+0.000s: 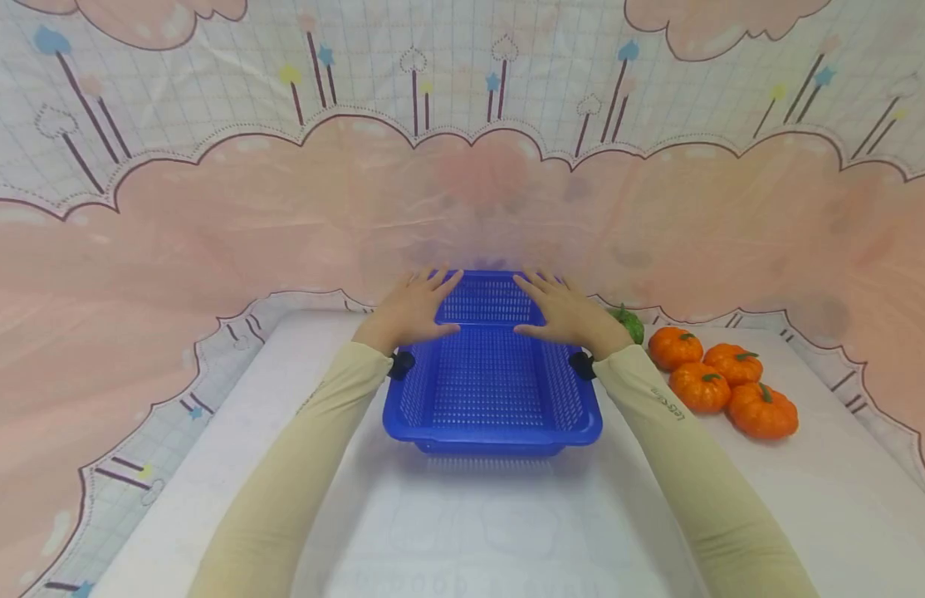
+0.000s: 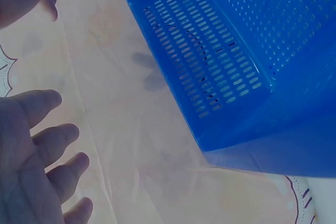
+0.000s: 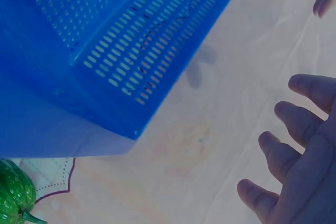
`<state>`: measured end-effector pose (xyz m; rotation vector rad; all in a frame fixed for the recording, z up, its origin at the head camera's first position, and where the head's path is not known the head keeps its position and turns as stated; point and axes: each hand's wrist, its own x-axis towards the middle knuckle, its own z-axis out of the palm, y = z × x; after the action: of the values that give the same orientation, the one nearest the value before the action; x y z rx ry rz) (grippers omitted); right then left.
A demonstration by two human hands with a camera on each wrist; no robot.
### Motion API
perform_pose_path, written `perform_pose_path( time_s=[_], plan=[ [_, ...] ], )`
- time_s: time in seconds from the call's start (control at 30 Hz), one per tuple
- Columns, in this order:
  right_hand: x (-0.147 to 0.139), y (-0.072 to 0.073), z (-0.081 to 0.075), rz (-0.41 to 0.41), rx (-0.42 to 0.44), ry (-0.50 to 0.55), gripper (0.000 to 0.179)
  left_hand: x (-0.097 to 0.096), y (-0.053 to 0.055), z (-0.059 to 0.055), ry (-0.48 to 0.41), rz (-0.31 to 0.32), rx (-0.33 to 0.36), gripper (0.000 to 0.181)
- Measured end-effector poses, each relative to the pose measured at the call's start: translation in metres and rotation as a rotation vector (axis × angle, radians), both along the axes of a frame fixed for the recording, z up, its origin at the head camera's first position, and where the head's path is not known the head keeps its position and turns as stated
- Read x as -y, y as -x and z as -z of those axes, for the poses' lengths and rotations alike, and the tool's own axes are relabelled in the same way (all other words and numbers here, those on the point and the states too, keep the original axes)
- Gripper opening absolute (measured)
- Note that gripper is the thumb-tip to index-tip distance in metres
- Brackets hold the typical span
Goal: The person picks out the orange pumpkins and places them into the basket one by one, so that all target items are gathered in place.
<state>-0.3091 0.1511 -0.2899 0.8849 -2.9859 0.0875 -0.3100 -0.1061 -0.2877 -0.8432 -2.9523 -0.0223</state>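
A blue perforated plastic basket [image 1: 492, 432] stands in the middle of the white table, and nothing lies in it. My left hand [image 1: 413, 307] hovers over its far left corner, fingers spread and straight. My right hand [image 1: 563, 311] mirrors it over the far right corner. In the left wrist view the left hand [image 2: 37, 161] is apart from the basket's wall [image 2: 210, 72], holding nothing. The right wrist view likewise shows the right hand [image 3: 299, 166] clear of the basket [image 3: 121, 72]. Both arms wear beige sleeves.
Several orange toy pumpkins [image 1: 720, 382] sit in a cluster at the right of the table. A green toy vegetable [image 1: 628, 322] [image 3: 13, 195] lies just right of the basket's far corner. A pink cloud-patterned cloth [image 1: 283, 216] hangs behind the table.
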Motion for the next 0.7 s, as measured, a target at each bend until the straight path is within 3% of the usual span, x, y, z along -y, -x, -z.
perform_pose_path(
  time_s=[0.7],
  plan=[
    [-0.0031, -0.001, -0.0014, -0.021, -0.008, 0.008, 0.082, 0.0027, -0.0045, -0.0044, -0.001, -0.011, -0.017, 0.082]
  ],
)
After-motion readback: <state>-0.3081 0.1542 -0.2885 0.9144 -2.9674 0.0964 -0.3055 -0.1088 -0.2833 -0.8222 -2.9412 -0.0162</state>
